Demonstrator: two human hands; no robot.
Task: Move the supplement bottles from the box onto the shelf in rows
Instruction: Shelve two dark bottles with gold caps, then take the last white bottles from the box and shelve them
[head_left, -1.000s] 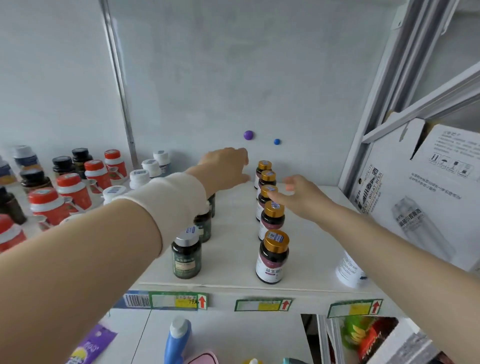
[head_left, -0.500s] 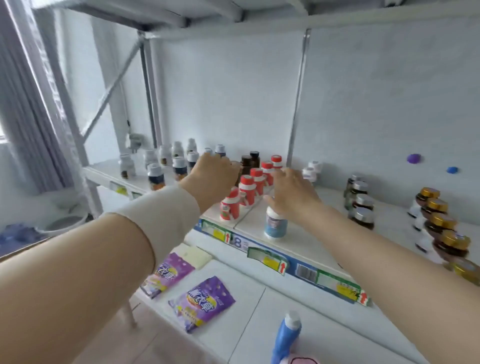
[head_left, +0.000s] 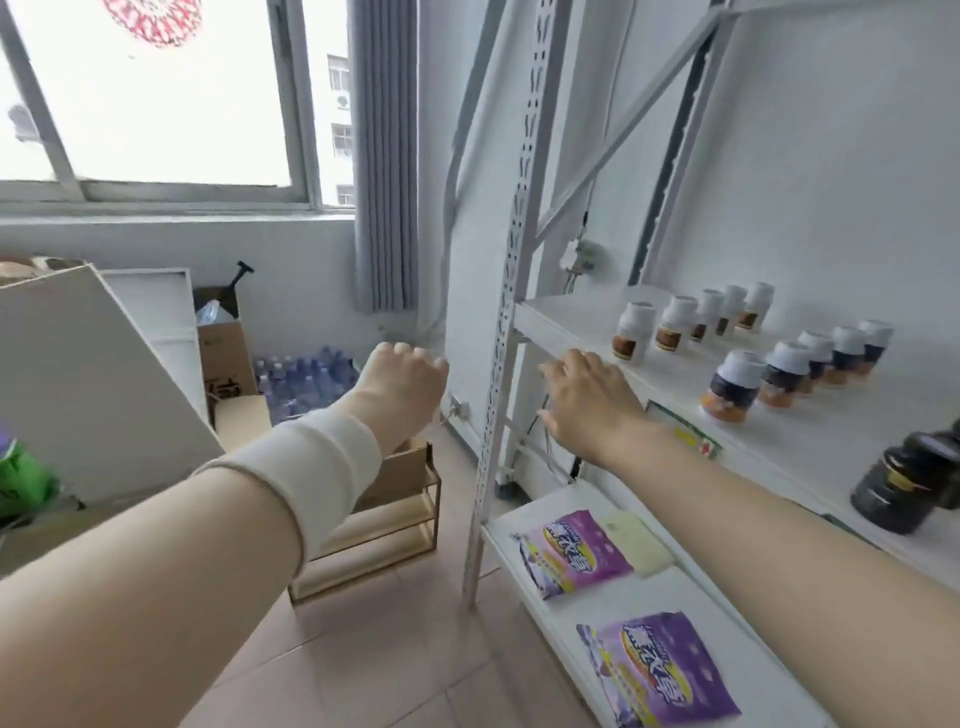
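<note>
My left hand hangs in the air left of the shelf's upright post, fingers loosely curled, holding nothing; a white band wraps its wrist. My right hand hovers at the left front corner of the white shelf, fingers relaxed and empty. On the shelf stand two rows of white-capped supplement bottles, the nearer row with dark labels. A dark jar stands at the far right. A large white box flap shows at the left.
The perforated shelf post stands between my hands. Two purple packets lie on the lower shelf. On the floor are a small wooden rack, cardboard boxes and packs of water bottles under the window.
The view has swung far left, from the gold-capped and red-capped bottles to the shelf's left end and the window. Both hands moved left with it, still empty.
</note>
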